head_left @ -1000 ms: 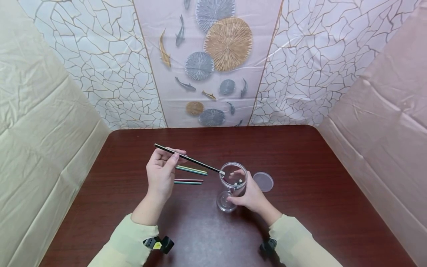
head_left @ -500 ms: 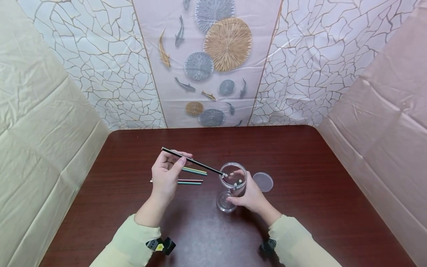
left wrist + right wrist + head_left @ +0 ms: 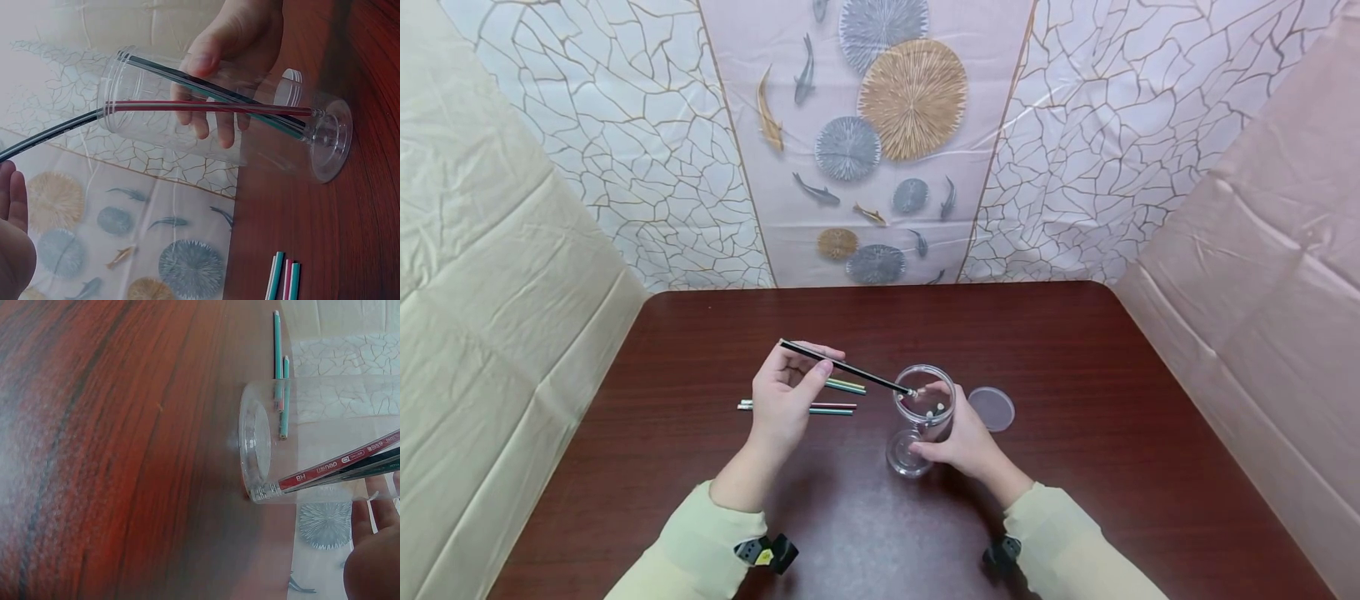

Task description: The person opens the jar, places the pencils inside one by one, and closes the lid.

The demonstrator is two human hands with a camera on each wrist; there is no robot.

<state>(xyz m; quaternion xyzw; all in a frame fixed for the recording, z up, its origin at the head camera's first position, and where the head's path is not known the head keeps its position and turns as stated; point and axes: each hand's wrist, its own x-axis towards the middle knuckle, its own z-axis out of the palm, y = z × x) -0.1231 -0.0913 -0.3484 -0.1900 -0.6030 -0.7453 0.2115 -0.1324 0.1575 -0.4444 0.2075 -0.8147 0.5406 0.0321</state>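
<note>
My left hand (image 3: 781, 402) pinches a black pencil (image 3: 859, 372) between thumb and fingers. The pencil slants down to the right, and its eraser end is at the mouth of a clear footed jar (image 3: 162, 134). My right hand (image 3: 964, 440) grips this jar around its side, thumb toward me. Inside lean a red pencil (image 3: 206, 106), marked HB in the right wrist view, and some dark and green pencils (image 3: 187, 81). The left wrist view shows the black pencil (image 3: 56, 132) meeting the rim; how far it reaches in is hard to tell.
Several loose pencils (image 3: 833, 410) in green, red and yellow lie on the table left of the jar, partly behind my left hand. A round translucent lid (image 3: 992, 409) lies flat just right of my right hand. Patterned cloth (image 3: 880, 208) hangs behind the dark red table (image 3: 1045, 333).
My left hand has moved right and slightly down, carrying the black pencil's eraser end further over the jar's mouth. The right hand and jar have stayed in place.
</note>
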